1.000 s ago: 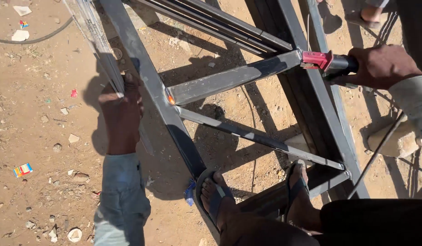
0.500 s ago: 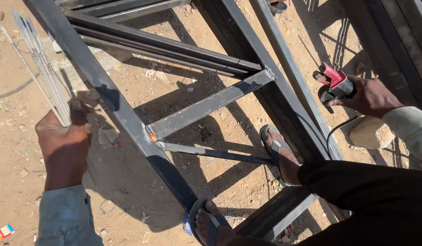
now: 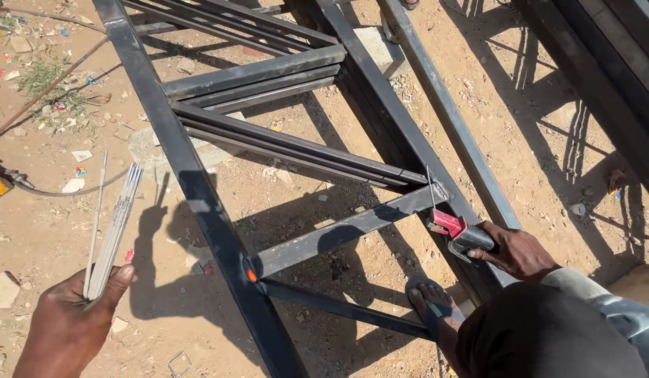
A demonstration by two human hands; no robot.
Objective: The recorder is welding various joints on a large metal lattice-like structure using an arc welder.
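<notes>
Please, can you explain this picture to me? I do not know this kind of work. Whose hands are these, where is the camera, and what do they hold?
The camera sits on a person's head and looks down. The left hand holds a bundle of thin grey rods. The right hand holds a red and black clamp tool with one rod in it, close to a dark metal frame. The frame lies on sandy ground. One foot in a sandal stands between the bars.

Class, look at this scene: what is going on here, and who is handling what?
A person stands over a dark steel frame lying on sandy ground. Their right hand grips a red electrode holder, its rod touching the end of a cross bar. Their left hand holds a bundle of welding rods off to the side.
</notes>
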